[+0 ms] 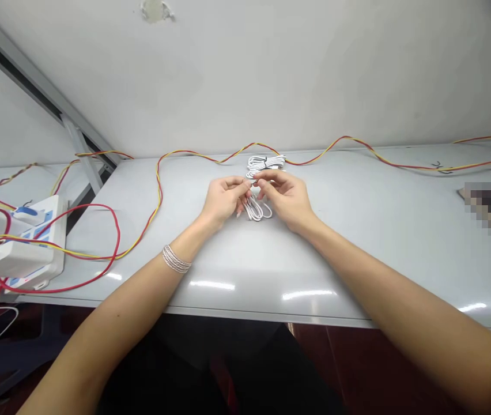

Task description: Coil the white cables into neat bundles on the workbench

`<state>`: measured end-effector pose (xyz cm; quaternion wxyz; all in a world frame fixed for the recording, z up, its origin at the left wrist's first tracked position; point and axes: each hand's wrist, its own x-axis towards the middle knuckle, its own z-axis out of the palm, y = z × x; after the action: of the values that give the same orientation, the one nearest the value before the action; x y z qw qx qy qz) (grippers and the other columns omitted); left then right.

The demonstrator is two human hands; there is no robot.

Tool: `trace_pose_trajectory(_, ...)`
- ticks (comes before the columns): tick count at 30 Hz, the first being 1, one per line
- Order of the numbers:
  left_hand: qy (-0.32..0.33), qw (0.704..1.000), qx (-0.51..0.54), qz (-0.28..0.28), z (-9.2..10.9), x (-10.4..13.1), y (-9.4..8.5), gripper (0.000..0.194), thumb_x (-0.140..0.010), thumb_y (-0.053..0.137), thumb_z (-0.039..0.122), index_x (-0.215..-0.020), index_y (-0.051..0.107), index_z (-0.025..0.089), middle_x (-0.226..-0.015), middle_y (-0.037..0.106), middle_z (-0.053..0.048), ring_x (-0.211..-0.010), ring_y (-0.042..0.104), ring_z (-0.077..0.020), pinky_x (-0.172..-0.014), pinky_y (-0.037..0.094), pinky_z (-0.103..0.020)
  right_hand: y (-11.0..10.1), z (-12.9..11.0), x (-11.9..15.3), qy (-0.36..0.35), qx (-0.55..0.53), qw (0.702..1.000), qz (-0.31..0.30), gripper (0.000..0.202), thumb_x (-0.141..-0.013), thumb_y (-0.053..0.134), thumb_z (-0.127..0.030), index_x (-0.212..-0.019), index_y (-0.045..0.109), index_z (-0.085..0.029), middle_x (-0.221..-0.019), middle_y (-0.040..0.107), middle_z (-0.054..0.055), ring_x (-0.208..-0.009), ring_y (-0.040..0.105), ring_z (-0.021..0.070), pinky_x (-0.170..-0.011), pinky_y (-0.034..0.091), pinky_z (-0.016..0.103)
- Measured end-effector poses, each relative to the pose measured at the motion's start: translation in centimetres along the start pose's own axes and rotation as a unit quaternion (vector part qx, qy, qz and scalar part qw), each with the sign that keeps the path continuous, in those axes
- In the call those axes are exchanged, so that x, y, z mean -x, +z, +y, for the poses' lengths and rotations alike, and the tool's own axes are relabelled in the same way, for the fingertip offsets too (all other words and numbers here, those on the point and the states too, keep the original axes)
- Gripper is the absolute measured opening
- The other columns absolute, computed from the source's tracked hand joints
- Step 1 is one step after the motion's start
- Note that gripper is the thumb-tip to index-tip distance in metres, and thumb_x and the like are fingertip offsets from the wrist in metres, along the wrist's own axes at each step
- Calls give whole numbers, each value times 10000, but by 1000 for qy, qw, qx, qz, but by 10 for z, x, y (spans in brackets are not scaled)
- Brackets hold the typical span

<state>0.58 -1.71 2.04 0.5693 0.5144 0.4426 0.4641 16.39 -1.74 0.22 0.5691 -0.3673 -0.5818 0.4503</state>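
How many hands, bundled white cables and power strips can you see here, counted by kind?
Hands: 2 (left hand, right hand)
Bundled white cables: 2 (near bundle at the hands, far bundle behind it on the table)
Power strips: 1 (white power strip)
Total: 5

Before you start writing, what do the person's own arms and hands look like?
The left hand and right hand are ungloved; no sleeves show on the forearms. A silvery bracelet of several strands circles the left wrist; no jewellery shows on the right.
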Motion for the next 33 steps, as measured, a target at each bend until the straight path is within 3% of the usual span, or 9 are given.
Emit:
trace_pose_trajectory(3, 121, 986, -105, 47, -7, -1, 0, 182, -834, 746, 288, -767, 643, 154, -669, 633, -13, -528, 549, -86, -480, 429, -225, -3, -4, -1, 116, -45, 992, -1, 393, -836, 728, -565, -880, 658, -182, -826, 694, 47, -550, 597, 116, -501, 448, 255)
trace_pose_trajectory(6, 180, 969, -159, 55, -11, -2, 0, 110, -844, 699, 246, -793, 649, 163, -721, 667, -25, -659, 626, -121, -555, 461, -221, -4, -9, -1, 188, -65, 980, -20, 442, -814, 758, -592, -784, 635, -168, -743, 667, 43, -485, 563, 108, -422, 376, 237)
trace_pose_trajectory(14, 216, 959, -174, 50, -11, -1, -2, 116, -849, 691, 270, -802, 650, 172, -767, 671, -36, -670, 622, -134, -598, 493, -250, -9, -15, 1, 189, -87, 975, -76, 390, -702, 867, -492, -712, 657, -163, -728, 650, 20, -572, 557, 95, -505, 404, 229)
trace_pose_trajectory(19, 171, 978, -119, 28, -8, 0, 1, 123, -837, 710, 238, -777, 641, 157, -691, 640, -15, -613, 586, -103, -572, 477, -219, -11, -13, 0, 190, -86, 973, -100, 446, -644, 887, -528, -753, 647, -168, -726, 640, 8, -572, 521, 90, -524, 408, 236)
trace_pose_trajectory(22, 111, 991, -76, 14, -5, 1, 3, 149, -836, 720, 220, -738, 634, 149, -619, 600, 7, -531, 537, -80, -518, 447, -207, -13, -9, 0, 130, -19, 986, -105, 414, -681, 851, -504, -803, 627, -179, -695, 625, 0, -574, 530, 109, -544, 425, 257)
trace_pose_trajectory(25, 38, 998, -51, 4, -1, 3, 4, 157, -836, 728, 216, -729, 639, 144, -594, 581, 15, -457, 480, -64, -440, 384, -204, -16, -7, 0, 1, 127, 988, -88, 245, -779, 746, -389, -812, 610, -187, -726, 638, 9, -609, 561, 133, -596, 448, 282)
trace_pose_trajectory(29, -19, 1000, -19, -2, 5, 5, 4, 153, -812, 739, 194, -709, 646, 129, -603, 584, 0, -429, 459, -59, -389, 318, -205, -18, -8, 0, -152, 311, 937, -54, 30, -819, 605, -220, -807, 604, -192, -784, 657, 34, -671, 574, 152, -662, 448, 296)
trace_pose_trajectory(33, -59, 998, 27, -19, 7, 6, 3, 140, -780, 739, 195, -694, 659, 118, -620, 581, -10, -427, 440, -51, -356, 246, -205, -17, -7, -1, -180, 361, 915, -22, 36, -804, 574, -180, -780, 583, -205, -791, 653, 46, -694, 572, 169, -674, 454, 306)
